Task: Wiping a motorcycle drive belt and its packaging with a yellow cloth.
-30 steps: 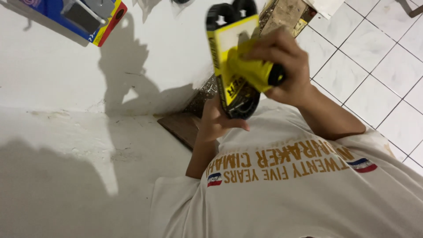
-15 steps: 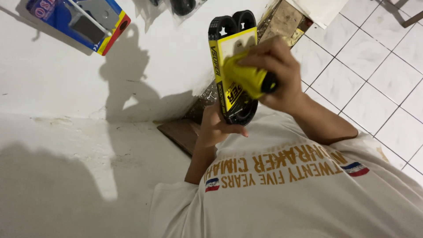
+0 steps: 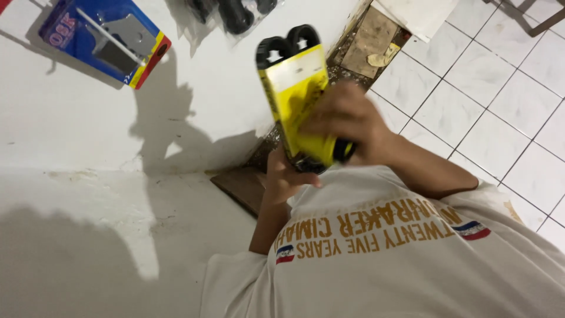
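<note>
Yellow cardboard sleeve (image 3: 297, 100) around a black rubber belt (image 3: 288, 42), held upright near the bench's right edge. Right hand (image 3: 347, 121) wraps its lower end, fingers curled tight; left hand (image 3: 285, 176) props it below, fingers curled underneath. Beyond lie a blue blister pack (image 3: 106, 41) and bagged black parts (image 3: 235, 12).

1. One yellow sleeve-wrapped black belt (image 3: 294, 100).
2. Two hands: left hand (image 3: 285, 176), right hand (image 3: 347, 121).
3. One blue carded package (image 3: 106, 41) on the wall.
4. One clear bag of black parts (image 3: 232, 12).
</note>
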